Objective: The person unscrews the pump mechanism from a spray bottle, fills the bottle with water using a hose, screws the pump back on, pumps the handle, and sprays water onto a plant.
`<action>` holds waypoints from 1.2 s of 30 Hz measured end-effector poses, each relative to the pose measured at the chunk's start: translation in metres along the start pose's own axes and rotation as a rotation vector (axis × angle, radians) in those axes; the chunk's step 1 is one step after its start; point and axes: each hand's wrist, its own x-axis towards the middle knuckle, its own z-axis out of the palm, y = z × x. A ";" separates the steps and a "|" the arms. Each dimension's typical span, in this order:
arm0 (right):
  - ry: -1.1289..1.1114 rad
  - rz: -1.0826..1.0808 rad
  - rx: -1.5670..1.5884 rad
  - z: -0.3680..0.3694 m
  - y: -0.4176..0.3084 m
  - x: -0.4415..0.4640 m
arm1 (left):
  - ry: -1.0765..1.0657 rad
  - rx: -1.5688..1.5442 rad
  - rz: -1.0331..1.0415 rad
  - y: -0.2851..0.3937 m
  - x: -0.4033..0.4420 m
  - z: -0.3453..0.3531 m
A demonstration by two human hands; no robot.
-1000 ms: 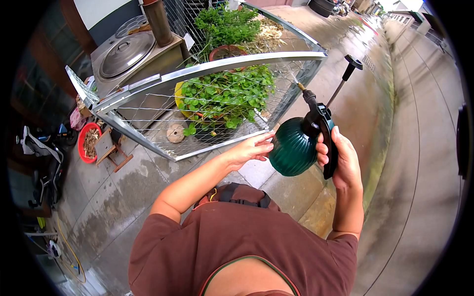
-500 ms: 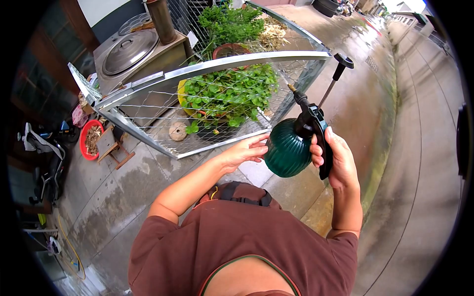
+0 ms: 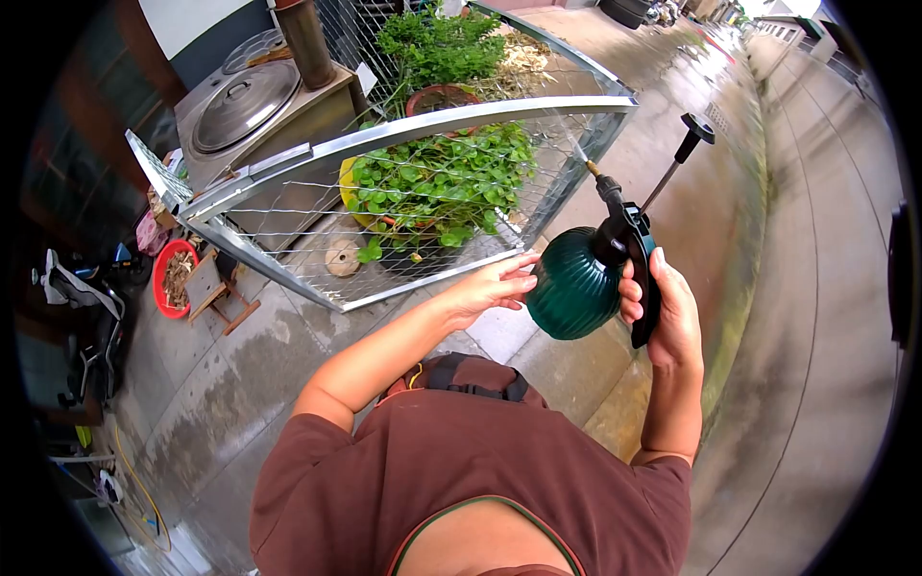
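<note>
My right hand [image 3: 675,322] is wrapped around the black handle of a pump spray bottle [image 3: 574,288] with a ribbed, dark green tank. The thumb lies along the top of the handle. Its pump rod stands drawn out, and a thin spray leaves the brass nozzle tip toward the fence and plants. My left hand [image 3: 492,290] has its fingers stretched out at the left side of the tank, the fingertips at or very near its surface. Beyond it, leafy green plants [image 3: 447,178] grow in pots behind a wire mesh fence [image 3: 384,134] with a metal frame.
A metal stove with a round lid [image 3: 248,101] and a pipe [image 3: 309,48] stand behind the fence. At left are a red basin [image 3: 175,278] of wood chips, a small wooden stool [image 3: 216,293] and a parked scooter [image 3: 86,307]. A concrete wall [image 3: 816,288] runs along the right.
The spray bottle has shifted slightly right in view and turned a little, both hands moving along with it. A fine spray now shows at the nozzle.
</note>
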 end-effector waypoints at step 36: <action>0.099 0.117 -0.018 -0.023 0.075 0.004 | -0.099 -0.166 -0.223 -0.066 0.015 -0.024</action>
